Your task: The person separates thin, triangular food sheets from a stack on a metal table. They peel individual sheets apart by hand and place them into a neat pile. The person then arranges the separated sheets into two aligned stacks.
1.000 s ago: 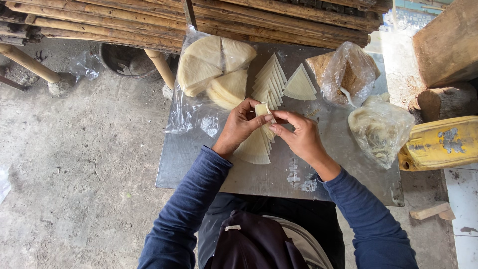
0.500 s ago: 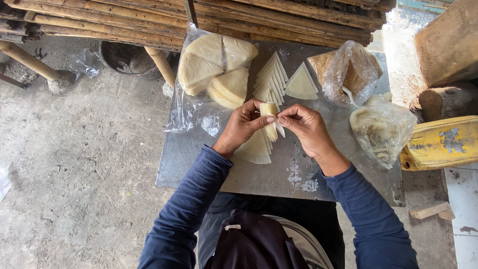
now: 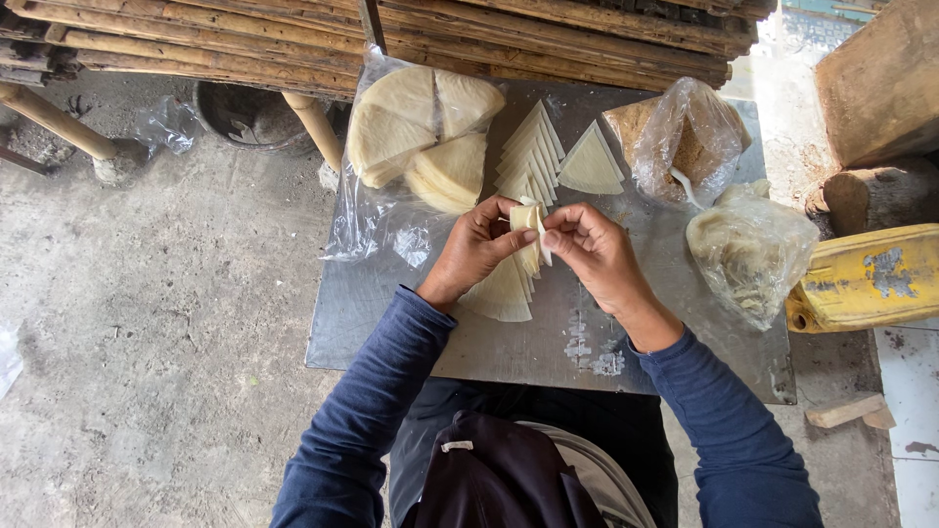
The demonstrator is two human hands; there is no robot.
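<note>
My left hand (image 3: 472,249) and my right hand (image 3: 591,252) meet over a metal tabletop (image 3: 381,313), both pinching a pale folded dough wrapper (image 3: 526,220) between the fingertips. Under the hands lies a fan of triangular wrappers (image 3: 502,293). Farther back sit a row of overlapping triangular wrappers (image 3: 531,152) and a single triangle stack (image 3: 591,164). Thick quarter-round stacks of pale wrappers (image 3: 419,132) rest on clear plastic at the back left.
A clear bag of brown filling (image 3: 685,137) and a second bag of pale stuff (image 3: 748,249) sit at the right. A yellow container (image 3: 866,279) lies off the right edge. Bamboo poles (image 3: 293,39) run along the back. Concrete floor (image 3: 147,323) spreads left.
The hands have lifted the wrapper slightly toward me and folded it tighter; my right hand has shifted left, closer against the left hand.
</note>
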